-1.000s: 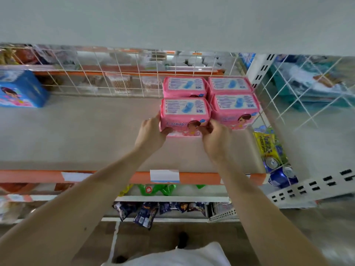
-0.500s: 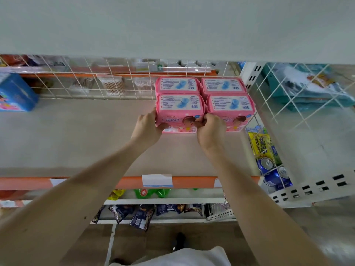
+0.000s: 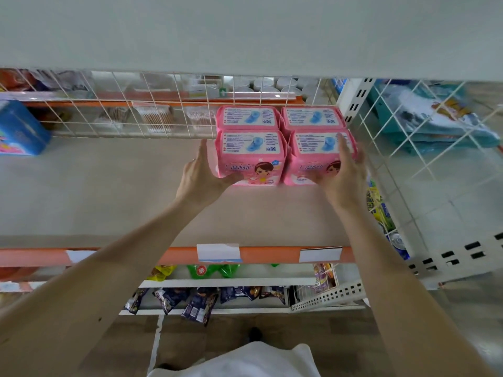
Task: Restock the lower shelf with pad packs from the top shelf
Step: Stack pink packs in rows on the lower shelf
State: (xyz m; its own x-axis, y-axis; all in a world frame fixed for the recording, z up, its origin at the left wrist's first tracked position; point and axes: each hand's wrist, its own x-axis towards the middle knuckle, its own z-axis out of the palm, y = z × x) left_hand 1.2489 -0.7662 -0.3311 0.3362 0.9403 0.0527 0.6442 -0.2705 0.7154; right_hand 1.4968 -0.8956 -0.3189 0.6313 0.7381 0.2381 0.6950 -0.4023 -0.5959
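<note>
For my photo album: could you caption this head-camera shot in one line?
Both hands, left hand and right hand, bracket the front two of four pink pad packs on a shelf.

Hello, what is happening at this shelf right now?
A person is reaching with both hands to four pink pad packs standing two by two on a beige shelf with an orange front edge. The left hand is on the left side of the front left pack. The right hand lies over the front right pack. Both packs rest on the shelf; neither is lifted. The two rear packs stand against the wire grid.
</note>
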